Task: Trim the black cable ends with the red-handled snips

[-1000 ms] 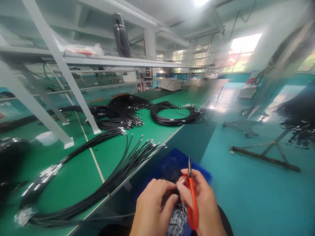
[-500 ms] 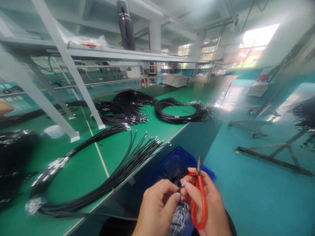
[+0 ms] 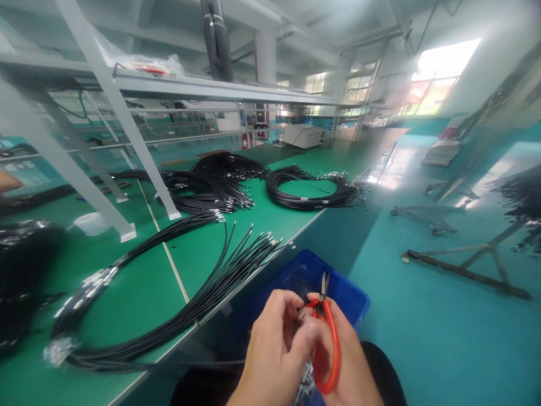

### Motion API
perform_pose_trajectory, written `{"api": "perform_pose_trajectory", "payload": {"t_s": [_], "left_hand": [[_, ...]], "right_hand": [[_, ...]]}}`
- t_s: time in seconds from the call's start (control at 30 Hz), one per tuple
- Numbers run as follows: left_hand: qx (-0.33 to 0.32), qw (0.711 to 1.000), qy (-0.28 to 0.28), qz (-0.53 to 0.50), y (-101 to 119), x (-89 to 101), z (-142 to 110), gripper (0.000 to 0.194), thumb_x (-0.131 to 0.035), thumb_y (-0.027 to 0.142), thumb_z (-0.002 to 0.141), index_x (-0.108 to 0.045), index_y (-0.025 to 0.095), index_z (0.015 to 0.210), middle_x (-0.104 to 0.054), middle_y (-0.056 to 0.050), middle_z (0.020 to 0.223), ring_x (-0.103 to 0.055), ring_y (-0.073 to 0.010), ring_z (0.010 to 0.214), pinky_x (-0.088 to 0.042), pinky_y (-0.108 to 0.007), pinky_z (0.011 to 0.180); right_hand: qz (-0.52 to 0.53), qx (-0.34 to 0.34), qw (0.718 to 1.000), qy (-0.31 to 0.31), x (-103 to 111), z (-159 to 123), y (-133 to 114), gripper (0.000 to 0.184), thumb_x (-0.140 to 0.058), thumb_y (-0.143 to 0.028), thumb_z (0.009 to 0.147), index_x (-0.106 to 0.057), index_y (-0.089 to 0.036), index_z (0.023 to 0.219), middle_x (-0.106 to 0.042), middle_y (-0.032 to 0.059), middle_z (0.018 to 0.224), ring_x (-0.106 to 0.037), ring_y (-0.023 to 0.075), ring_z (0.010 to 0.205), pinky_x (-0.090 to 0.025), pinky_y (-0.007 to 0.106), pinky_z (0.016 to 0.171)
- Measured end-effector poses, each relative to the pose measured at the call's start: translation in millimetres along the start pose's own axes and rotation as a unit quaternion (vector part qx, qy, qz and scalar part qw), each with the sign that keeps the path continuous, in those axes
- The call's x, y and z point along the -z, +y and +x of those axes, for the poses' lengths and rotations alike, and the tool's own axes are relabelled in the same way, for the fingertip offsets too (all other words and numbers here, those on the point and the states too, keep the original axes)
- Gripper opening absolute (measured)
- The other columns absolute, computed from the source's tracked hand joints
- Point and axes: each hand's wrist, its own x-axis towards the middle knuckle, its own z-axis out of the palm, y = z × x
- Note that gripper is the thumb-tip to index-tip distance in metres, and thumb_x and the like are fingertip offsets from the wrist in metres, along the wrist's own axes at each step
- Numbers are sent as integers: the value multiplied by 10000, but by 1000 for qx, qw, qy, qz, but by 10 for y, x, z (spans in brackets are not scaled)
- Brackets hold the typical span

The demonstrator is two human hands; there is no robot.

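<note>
My left hand [image 3: 270, 347] is closed in a pinch just above the blue bin [image 3: 353, 299]. A thin black cable [image 3: 207, 366] runs from the bench edge toward it; the end between my fingers is mostly hidden. My right hand [image 3: 350, 363] holds red-handled scissors [image 3: 337, 352], their short blades pointing up and slightly parted. The fingertips of both hands meet around the cable end. To the left, a loop of black cables [image 3: 169, 324] with silver tips lies on the green bench [image 3: 139, 293], bound with clear wrap.
More cable coils [image 3: 313, 203] and a dark cable heap [image 3: 228, 166] lie farther along the bench. White shelf posts [image 3: 139, 129] rise from it. Another person's hand [image 3: 8, 181] shows at the far left. A wheeled metal stand [image 3: 469, 276] is on the floor at right.
Both hands have drawn closer together, the right moving left with the scissors. The scissor blades have parted slightly, and the cable's pale tip is now mostly covered by fingers.
</note>
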Motion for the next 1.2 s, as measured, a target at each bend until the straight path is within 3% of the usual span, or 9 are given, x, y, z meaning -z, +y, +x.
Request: {"api": "perform_pose_trajectory", "payload": {"t_s": [0.1,0.27,0.37,0.53,0.77,0.87,0.97,1.07,1.2], "left_hand": [[12,1000,26,2,46,16,28,142,-573,257,792,-538,174,682,-514,13,618,-489,-121,525,-385,-222,501],[80,975,-59,-199,53,97,85,161,-553,248,821,-549,152,692,-549,17,533,-497,-107,481,-397,-214,498],[101,959,-71,-257,24,131,108,171,-553,228,823,-547,142,676,-544,27,510,-472,-85,464,-370,-193,489],[118,952,-61,-274,-14,158,109,155,-581,213,812,-559,131,682,-551,24,545,-476,-75,497,-376,-184,518],[84,952,-81,-283,-6,128,131,142,-618,212,779,-524,153,692,-545,30,568,-485,-83,483,-376,-197,494],[65,971,-63,-221,-57,177,136,139,-590,193,784,-527,155,666,-535,19,643,-496,-88,521,-404,-208,521],[-11,1000,15,-24,-77,245,110,83,-550,167,804,-554,174,720,-536,0,714,-532,-123,612,-444,-233,577],[-158,965,67,200,-48,270,72,173,-499,113,820,-600,208,922,-574,-47,882,-574,-149,720,-471,-250,641],[-236,923,65,298,-30,281,72,217,-497,114,816,-663,245,860,-608,-57,937,-593,-152,720,-464,-236,604]], "right_hand": [[-20,11,1000,-18,-47,-8,-17,366,-766,-222,661,-532,-213,942,-559,-66,631,-505,73,500,-402,171,475],[-21,12,999,-32,-27,31,-28,359,-718,-204,664,-507,-207,954,-589,-40,615,-537,119,493,-410,216,447],[-18,1,999,-43,-2,43,-5,332,-685,-201,691,-501,-195,967,-587,-39,576,-522,119,462,-397,219,431],[-7,-11,999,-44,-5,33,-4,333,-679,-190,706,-497,-192,984,-592,-36,593,-538,124,470,-398,218,435],[29,-24,998,-52,3,33,-3,309,-693,-164,699,-533,-183,963,-607,-24,602,-549,117,510,-438,229,508],[53,-44,997,-41,6,48,-22,295,-694,-149,689,-558,-181,948,-615,-17,611,-561,121,532,-455,230,521],[66,-36,997,-31,-2,51,-49,281,-696,-125,684,-571,-186,928,-643,1,686,-575,114,569,-476,222,553],[73,-40,996,-24,-13,47,-48,299,-709,-130,683,-568,-187,940,-637,-2,695,-579,113,576,-479,219,554],[72,-50,996,-19,-19,53,-25,331,-717,-148,690,-551,-189,973,-634,-1,683,-586,124,572,-468,222,527]]}}
